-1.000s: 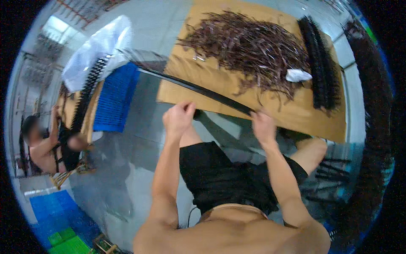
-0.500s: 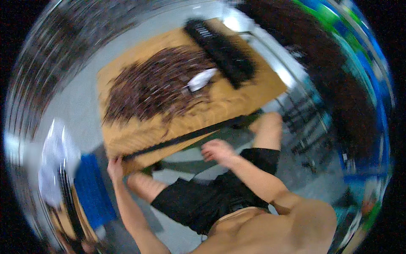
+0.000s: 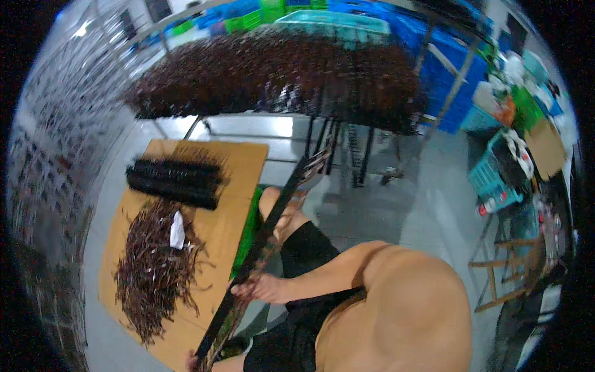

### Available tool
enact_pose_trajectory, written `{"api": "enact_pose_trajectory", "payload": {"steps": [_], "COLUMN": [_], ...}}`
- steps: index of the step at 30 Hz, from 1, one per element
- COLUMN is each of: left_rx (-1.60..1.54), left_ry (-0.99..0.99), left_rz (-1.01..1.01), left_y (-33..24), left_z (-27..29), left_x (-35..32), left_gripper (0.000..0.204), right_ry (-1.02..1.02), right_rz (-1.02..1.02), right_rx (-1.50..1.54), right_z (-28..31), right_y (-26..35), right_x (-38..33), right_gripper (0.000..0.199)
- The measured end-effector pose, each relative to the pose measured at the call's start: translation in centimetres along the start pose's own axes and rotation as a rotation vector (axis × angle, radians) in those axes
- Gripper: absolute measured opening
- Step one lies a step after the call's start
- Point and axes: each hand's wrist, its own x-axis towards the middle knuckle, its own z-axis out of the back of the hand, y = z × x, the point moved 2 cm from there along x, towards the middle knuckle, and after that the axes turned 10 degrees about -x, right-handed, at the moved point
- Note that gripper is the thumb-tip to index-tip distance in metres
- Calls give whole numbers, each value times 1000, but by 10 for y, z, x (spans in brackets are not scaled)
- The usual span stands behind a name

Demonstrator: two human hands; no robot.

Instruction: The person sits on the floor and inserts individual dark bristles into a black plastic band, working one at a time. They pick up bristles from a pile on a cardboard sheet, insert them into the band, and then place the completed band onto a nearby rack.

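A long, narrow black bar [image 3: 248,263] slants across in front of my legs, with several thin brown strands along its right side and at its far end. Around its middle my right hand [image 3: 261,289] is closed, fingers curled at the bar. My left hand [image 3: 193,361] is at the bar's near end, at the lower edge of the picture, only partly visible but closed on it. To the left, on a tan board [image 3: 232,186], lies a loose pile of brown strands [image 3: 152,273]. A white piece [image 3: 177,230], perhaps paper or cloth, rests on that pile.
A bristly black bundle [image 3: 176,180] lies at the board's far end. Farther ahead, a rack carries a thick mass of dark brown strands [image 3: 279,74]. Teal baskets [image 3: 496,170] and a wooden stool [image 3: 505,276] stand at the right. Something green [image 3: 248,235] shows beside the board.
The view has swung right, bringing the rack ahead. My right hand, earlier apart from the bar, now grips it. The bar has moved off the board's near edge and slants away from me.
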Motion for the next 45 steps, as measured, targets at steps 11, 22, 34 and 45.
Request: {"api": "enact_pose_trajectory", "payload": {"steps": [11,22,34,45], "left_rx": [-281,131,249,267], "left_ry": [1279,1700,1751,1403], "left_rz": [165,23,113,350], "left_y": [-50,-110,-100,-49], "left_z": [-314,-480,-553,-446], "left_x": [-9,-179,-214,-38], "left_gripper": [38,43,42,33], "right_ry": [-1128,-876,-975,-955], "right_rz": [382,701,227,566], "right_rx": [-194,339,505,272], "right_z": [197,380,336,517], "right_y": [163,185,112,221], "right_x": [-216,-314,-363,-307], "right_gripper": [13,14,23,35]}}
